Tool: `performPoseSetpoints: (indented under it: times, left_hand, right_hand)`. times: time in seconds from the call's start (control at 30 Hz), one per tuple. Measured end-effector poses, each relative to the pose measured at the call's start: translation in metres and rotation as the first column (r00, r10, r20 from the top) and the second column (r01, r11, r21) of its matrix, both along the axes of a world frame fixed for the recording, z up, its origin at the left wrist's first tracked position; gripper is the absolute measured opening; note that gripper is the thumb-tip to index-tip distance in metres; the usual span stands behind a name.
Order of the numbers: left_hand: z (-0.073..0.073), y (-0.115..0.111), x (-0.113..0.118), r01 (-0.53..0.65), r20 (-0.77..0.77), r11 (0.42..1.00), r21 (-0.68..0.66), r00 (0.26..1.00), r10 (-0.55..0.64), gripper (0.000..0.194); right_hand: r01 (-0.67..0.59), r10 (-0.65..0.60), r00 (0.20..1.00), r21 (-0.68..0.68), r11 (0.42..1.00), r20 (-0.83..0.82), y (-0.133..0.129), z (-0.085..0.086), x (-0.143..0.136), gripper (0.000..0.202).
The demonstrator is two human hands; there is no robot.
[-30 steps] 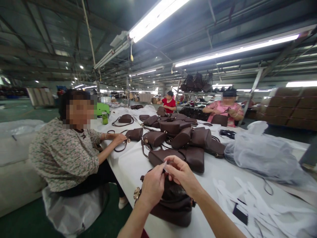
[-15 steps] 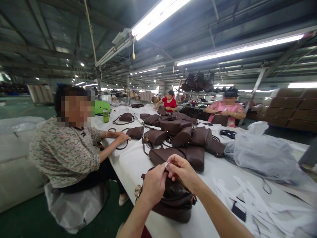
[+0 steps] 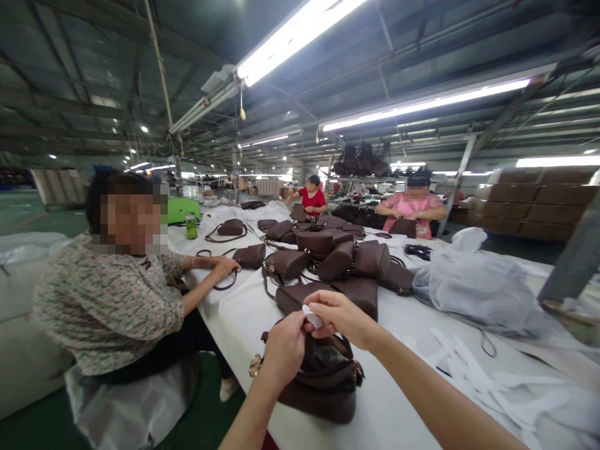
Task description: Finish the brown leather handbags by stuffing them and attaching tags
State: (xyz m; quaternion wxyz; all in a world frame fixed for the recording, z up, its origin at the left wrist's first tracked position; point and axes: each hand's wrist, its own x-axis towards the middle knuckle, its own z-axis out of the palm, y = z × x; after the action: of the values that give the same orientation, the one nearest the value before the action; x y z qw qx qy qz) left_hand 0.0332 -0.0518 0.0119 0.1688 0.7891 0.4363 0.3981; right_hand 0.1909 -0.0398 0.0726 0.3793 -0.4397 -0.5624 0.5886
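Just above a dark brown handbag (image 3: 323, 400), my left hand (image 3: 287, 347) and my right hand (image 3: 338, 317) meet fingertip to fingertip. Between them is a small white piece (image 3: 311, 315), thin and soft-looking like paper or cloth; I cannot make out its exact kind. My right thumb and fingers pinch it, and the closed left fingertips grip at its lower edge. The handbag stands on the white-covered table (image 3: 398, 400) with its top open and a dark lining showing. A round gold ornament (image 3: 255, 365) hangs at its left side.
Several brown handbags (image 3: 323, 250) are heaped beyond my hands. At right lie white strips (image 3: 469, 369) and a clear plastic bag (image 3: 478, 281). A co-worker (image 3: 117, 306) sits at left, hands on another bag. Two more people work across the table. A green bottle (image 3: 191, 226) stands behind.
The white piece shows larger between my fingertips, and my right hand has turned slightly. My view has shifted a little to the right. The handbag stays beneath my hands.
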Motion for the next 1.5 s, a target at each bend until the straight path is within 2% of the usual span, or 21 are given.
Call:
performPoseSetpoints:
  times: [0.07, 0.13, 0.2, 0.27, 0.3, 0.4, 0.47, 0.57, 0.73, 0.83, 0.9, 0.93, 1.0, 1.03, 1.1, 1.17, 1.2, 1.27, 1.33, 1.4, 1.5]
  left_hand:
    - [0.001, 0.001, 0.001, 0.008, 0.025, 1.0, -0.007, 1.0, -0.008, 0.029]
    - [0.002, 0.003, 0.002, 0.012, 0.035, 1.0, -0.019, 0.999, -0.012, 0.026]
    - [0.002, 0.006, 0.001, 0.023, 0.037, 0.999, -0.043, 0.999, -0.021, 0.023]
    - [0.004, 0.01, -0.001, 0.093, 0.08, 0.99, -0.106, 0.993, -0.084, 0.023]
    - [0.005, 0.012, -0.003, 0.156, 0.129, 0.976, -0.151, 0.982, -0.137, 0.024]
    - [0.015, 0.015, -0.012, 0.356, 0.325, 0.905, -0.232, 0.905, -0.273, 0.032]
    - [0.022, 0.014, -0.016, 0.405, 0.37, 0.889, -0.212, 0.876, -0.31, 0.034]
    - [0.029, 0.012, -0.012, 0.348, 0.294, 0.92, -0.183, 0.912, -0.286, 0.03]
    - [0.027, 0.017, 0.0, 0.211, 0.002, 0.968, -0.132, 0.977, -0.213, 0.034]
    - [0.034, 0.027, -0.002, 0.225, -0.136, 0.963, -0.151, 0.96, -0.246, 0.032]
    - [0.044, 0.035, -0.006, 0.276, -0.116, 0.943, -0.183, 0.947, -0.3, 0.03]
    - [0.05, 0.039, -0.008, 0.321, -0.076, 0.927, -0.193, 0.937, -0.34, 0.03]
    - [0.06, 0.044, -0.011, 0.409, 0.015, 0.891, -0.196, 0.91, -0.414, 0.029]
    - [0.063, 0.046, -0.012, 0.442, 0.046, 0.874, -0.204, 0.896, -0.442, 0.029]
    - [0.065, 0.044, -0.015, 0.474, 0.067, 0.849, -0.233, 0.879, -0.472, 0.028]
    - [0.061, 0.037, -0.021, 0.409, 0.077, 0.893, -0.186, 0.912, -0.402, 0.024]
    - [0.056, 0.031, -0.026, 0.327, 0.104, 0.939, -0.11, 0.943, -0.316, 0.022]
    - [0.046, 0.014, -0.038, 0.08, 0.2, 0.993, 0.089, 0.975, -0.097, 0.018]
    - [0.034, -0.006, -0.051, -0.085, 0.231, 0.966, 0.245, 0.973, 0.027, 0.015]
    - [0.022, -0.026, -0.059, -0.063, 0.104, 0.934, 0.352, 0.994, 0.028, 0.015]
    - [0.003, -0.05, -0.052, 0.077, -0.169, 0.877, 0.475, 0.986, 0.005, 0.027]
  right_hand:
    - [-0.067, 0.045, 0.983, 0.119, 0.991, 0.18, 0.004, 0.003, -0.001, 0.016]
    - [-0.124, 0.004, 0.926, 0.293, 0.948, 0.377, 0.006, 0.009, -0.003, 0.005]
    - [-0.166, -0.146, 0.854, 0.527, 0.834, 0.5, 0.007, 0.018, -0.007, 0.008]
    - [-0.176, -0.271, 0.833, 0.696, 0.696, 0.482, 0.007, 0.03, -0.012, 0.013]
    - [-0.152, -0.292, 0.849, 0.733, 0.663, 0.441, 0.008, 0.035, -0.014, 0.013]
    - [-0.054, -0.291, 0.894, 0.725, 0.687, 0.342, 0.015, 0.043, -0.018, 0.009]
    - [-0.026, -0.306, 0.888, 0.704, 0.71, 0.342, 0.02, 0.042, -0.017, 0.01]
    - [-0.058, -0.31, 0.866, 0.696, 0.716, 0.391, 0.023, 0.042, -0.017, 0.011]
    - [-0.101, -0.389, 0.806, 0.751, 0.653, 0.446, 0.015, 0.05, -0.021, 0.011]
    - [-0.01, -0.373, 0.861, 0.745, 0.667, 0.346, 0.018, 0.049, -0.014, 0.01]
    - [0.024, -0.338, 0.891, 0.711, 0.702, 0.304, 0.021, 0.044, -0.004, 0.009]
    - [0.001, -0.314, 0.89, 0.687, 0.727, 0.331, 0.02, 0.041, 0.001, 0.018]
    - [-0.142, -0.253, 0.825, 0.619, 0.772, 0.505, 0.016, 0.036, 0.01, 0.046]
    - [-0.234, -0.235, 0.746, 0.575, 0.784, 0.624, 0.012, 0.035, 0.012, 0.053]
    - [-0.363, -0.27, 0.539, 0.509, 0.78, 0.798, 0.002, 0.035, 0.014, 0.04]
    - [-0.383, -0.308, 0.44, 0.486, 0.786, 0.844, -0.006, 0.039, 0.011, 0.015]
    - [-0.353, -0.268, 0.467, 0.456, 0.817, 0.842, -0.01, 0.042, 0.01, 0.009]
    - [-0.263, -0.072, 0.64, 0.306, 0.915, 0.765, -0.013, 0.048, 0.007, 0.014]
    - [-0.217, 0.139, 0.812, 0.072, 0.973, 0.567, -0.012, 0.05, 0.006, 0.019]
    - [-0.214, 0.229, 0.902, -0.083, 0.973, 0.366, -0.009, 0.046, 0.004, 0.017]
    - [-0.245, 0.283, 0.937, -0.193, 0.95, 0.207, -0.005, 0.032, 0.001, 0.015]
